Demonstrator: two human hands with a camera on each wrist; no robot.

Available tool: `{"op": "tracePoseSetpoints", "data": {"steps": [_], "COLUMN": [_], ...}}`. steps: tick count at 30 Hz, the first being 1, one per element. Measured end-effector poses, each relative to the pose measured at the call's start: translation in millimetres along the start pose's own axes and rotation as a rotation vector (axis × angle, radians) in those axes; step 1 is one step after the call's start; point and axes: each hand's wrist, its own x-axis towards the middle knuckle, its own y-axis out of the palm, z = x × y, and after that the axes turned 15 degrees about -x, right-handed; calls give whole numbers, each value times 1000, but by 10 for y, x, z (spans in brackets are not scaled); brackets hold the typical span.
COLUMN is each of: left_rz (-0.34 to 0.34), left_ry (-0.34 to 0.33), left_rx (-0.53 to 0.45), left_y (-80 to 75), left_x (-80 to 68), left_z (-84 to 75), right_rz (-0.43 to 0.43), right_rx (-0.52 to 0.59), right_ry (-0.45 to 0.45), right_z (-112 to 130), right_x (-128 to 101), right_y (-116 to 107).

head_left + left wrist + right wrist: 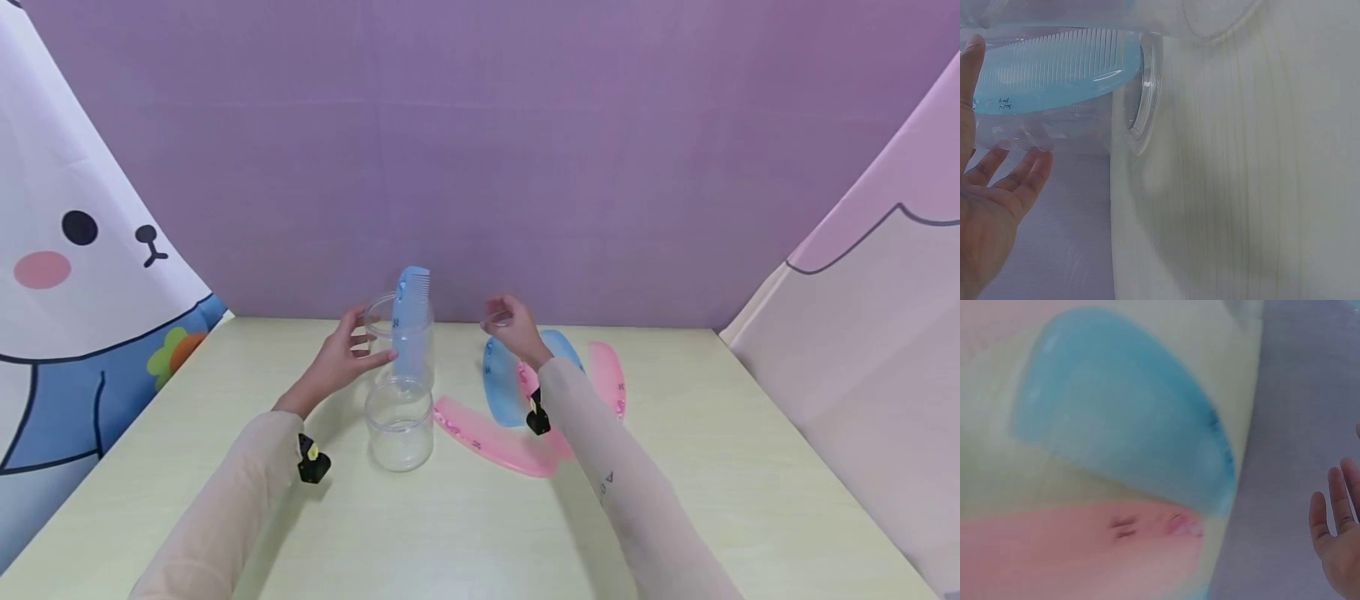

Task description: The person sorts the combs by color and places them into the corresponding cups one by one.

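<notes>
My left hand (pixel 347 354) holds the farther clear plastic jar (pixel 381 337) from its left side, thumb in front and fingers behind. A light blue comb (pixel 410 312) stands upright in that jar, its end sticking out above the rim. In the left wrist view, the toothed blue comb (pixel 1066 72) shows through the jar wall beside the fingers (pixel 1032 178). My right hand (pixel 515 329) hovers over the loose combs with its fingers loosely bent. Nothing shows in the right hand (pixel 1341 544) in the right wrist view, though part of it is cut off.
A second clear jar (pixel 401 437) stands nearer me. Right of it, blue combs (pixel 504 383) and pink combs (pixel 491 437) lie overlapping on the pale wooden table (pixel 720 467), partly hidden by my right forearm. A purple backdrop (pixel 585 167) rises behind the table.
</notes>
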Motion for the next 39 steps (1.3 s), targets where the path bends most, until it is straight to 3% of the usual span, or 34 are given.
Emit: {"op": "tracePoseSetpoints", "data": {"steps": [3, 10, 17, 26, 32, 39], "left_rz": [-3, -17, -15, -10, -11, -11], "left_ry": [-8, 18, 16, 20, 7, -14], "left_rx": [3, 21, 23, 17, 17, 13], "left_y": [1, -62, -73, -63, -63, -13], "left_x": [7, 154, 150, 145, 148, 56], "left_z": [4, 330, 333, 330, 324, 89], "right_rz": [15, 62, 146, 172, 234, 248], "right_rx": [-40, -151, -216, -314, -337, -393], "right_ry": [30, 31, 54, 99, 135, 142], "right_z": [-83, -274, -342, -463, -494, -505], "right_x": [-25, -59, -96, -111, -98, -50], "right_y": [30, 78, 77, 87, 82, 71]}}
